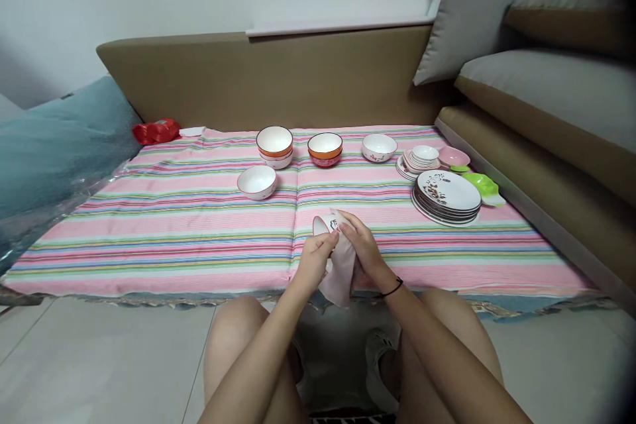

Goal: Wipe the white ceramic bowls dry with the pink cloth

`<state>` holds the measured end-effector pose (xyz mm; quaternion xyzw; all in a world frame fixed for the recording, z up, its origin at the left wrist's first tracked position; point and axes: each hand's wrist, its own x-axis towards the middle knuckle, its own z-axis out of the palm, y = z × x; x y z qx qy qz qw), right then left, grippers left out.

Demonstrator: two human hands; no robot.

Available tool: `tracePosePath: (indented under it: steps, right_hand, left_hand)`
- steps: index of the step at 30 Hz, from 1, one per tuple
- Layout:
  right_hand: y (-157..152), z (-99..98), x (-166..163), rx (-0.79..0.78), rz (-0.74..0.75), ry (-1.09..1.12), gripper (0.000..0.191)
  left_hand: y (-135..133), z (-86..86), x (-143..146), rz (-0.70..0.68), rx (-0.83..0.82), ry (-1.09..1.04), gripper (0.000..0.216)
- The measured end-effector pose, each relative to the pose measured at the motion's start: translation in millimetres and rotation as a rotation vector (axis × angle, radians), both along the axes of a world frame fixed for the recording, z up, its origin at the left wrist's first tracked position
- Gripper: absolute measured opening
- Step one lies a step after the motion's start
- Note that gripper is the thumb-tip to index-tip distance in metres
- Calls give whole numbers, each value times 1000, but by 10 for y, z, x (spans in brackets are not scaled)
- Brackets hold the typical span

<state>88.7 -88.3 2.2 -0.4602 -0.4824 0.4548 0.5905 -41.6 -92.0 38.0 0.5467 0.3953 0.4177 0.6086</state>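
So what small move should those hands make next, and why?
Probably turn the bowl slightly with the left hand: the right hand holds the cloth against its patterned outer side, while part of its white inside shows uncovered.

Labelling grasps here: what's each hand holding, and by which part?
Left hand: a tilted bowl, near its rim, fingers partly hidden. Right hand: a pale cloth, by its upper part, against the bowl's outside.
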Motion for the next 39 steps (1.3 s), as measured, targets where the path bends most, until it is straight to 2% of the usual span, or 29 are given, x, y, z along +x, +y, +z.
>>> tracePosePath:
  steps: [6,13,16,18,23,26,31,33,36,38,39]
  right_hand:
    - [38,73,31,36,30,9,42]
    - [87,-16,50,-175,-70,239,35]
    - [88,-48,38,-362,-14,489,39]
    - [106,-38,35,-423,32,678,42]
    - [157,61,136,-362,-18,906,49]
    - [150,144,290,-286,-86,943,50]
    - [86,395,656,-14,-279,978,47]
    - [8,574,836,124,-326,965,48]
    - [-213,916,1119,422,-371,948,54]
    - [-384,1148,1289,618,-333,964,58]
    - [-448,1247,1359,668,-271,985,54]
  left_hand:
    - [24,40,-66,-99,47,100,52]
    - [-15,113,-65,-101,90,157,52]
    - [2,129,-65,-59,72,77,50]
    - [23,133,-73,-15,49,18,48]
    - [85,136,-141,104,51,-74,44]
    - [116,133,-206,171,47,-103,46]
    - [124,141,-268,172,57,-109,46]
    - [113,140,-270,170,60,-107,47]
    - [91,139,-265,160,52,-124,47]
    - [75,148,-263,141,50,-141,47]
    - [69,155,-264,131,52,-146,46]
